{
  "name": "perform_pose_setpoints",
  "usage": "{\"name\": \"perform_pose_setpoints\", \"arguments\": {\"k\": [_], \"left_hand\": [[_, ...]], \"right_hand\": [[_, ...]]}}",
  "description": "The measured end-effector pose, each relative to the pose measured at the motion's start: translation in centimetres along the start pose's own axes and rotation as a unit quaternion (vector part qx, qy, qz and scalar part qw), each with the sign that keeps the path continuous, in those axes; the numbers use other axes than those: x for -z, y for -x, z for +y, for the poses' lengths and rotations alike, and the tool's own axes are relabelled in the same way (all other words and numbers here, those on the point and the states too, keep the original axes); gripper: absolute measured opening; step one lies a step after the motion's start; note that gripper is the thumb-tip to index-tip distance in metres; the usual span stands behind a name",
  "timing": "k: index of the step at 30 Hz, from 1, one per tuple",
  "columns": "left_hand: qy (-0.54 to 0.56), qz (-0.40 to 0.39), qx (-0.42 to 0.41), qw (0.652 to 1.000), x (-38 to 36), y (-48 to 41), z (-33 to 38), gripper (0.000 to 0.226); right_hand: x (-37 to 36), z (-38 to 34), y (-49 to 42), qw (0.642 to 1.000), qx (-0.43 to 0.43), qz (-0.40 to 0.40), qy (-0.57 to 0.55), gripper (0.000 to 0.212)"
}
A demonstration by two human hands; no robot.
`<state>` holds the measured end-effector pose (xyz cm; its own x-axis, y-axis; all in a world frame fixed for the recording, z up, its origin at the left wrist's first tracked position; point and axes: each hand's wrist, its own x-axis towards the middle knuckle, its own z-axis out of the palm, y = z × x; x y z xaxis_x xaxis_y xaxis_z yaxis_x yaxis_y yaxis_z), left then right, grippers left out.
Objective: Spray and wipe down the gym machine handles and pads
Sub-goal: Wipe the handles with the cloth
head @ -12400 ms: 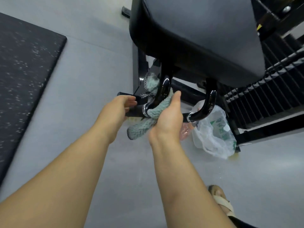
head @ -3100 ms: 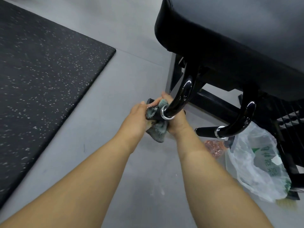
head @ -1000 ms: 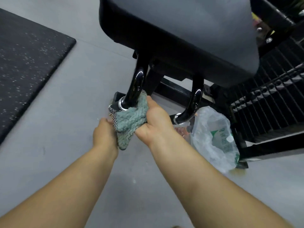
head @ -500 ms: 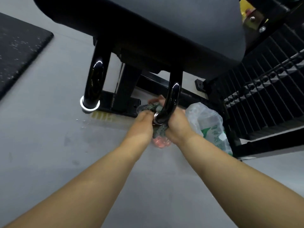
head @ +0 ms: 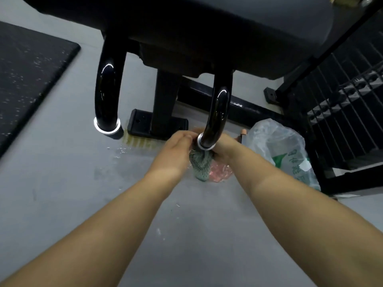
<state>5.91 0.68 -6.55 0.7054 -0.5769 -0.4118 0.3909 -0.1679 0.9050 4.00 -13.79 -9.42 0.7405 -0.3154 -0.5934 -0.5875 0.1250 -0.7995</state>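
Over grey floor, left hand and right hand clench fingers round cloth at the handle end.

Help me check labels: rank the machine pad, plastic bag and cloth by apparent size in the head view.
1. machine pad: largest, though nearest the camera and cropped.
2. plastic bag.
3. cloth: smallest, partly hidden.

Black pad across the top, smooth and dark. Two glossy black curved handles hang under it, each with a chrome ring at the tip. Left handle is bare. Right handle has its tip wrapped in the cloth: teal, bunched, checked edge, tail hanging down. Left hand and right hand grip the cloth there.
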Motion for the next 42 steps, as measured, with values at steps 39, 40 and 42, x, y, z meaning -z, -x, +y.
{"name": "perform_pose_setpoints", "arguments": {"k": [39, 40, 42], "left_hand": [[0.003, -0.016, -0.072, 0.997, 0.5, 1.9, 2.0, 0.035], [0.010, -0.020, -0.075, 0.997, 0.5, 1.9, 2.3, 0.033], [0.015, -0.016, -0.082, 0.996, 0.7, 1.9, 3.0, 0.034]], "right_hand": [[-2.2, -5.1, 9.2, 0.878, -0.160, 0.055, -0.447, 0.044], [-2.3, -5.4, 10.1, 0.879, -0.139, 0.045, -0.453, 0.041], [-2.5, -4.7, 11.2, 0.919, -0.097, 0.038, -0.380, 0.034]]}}
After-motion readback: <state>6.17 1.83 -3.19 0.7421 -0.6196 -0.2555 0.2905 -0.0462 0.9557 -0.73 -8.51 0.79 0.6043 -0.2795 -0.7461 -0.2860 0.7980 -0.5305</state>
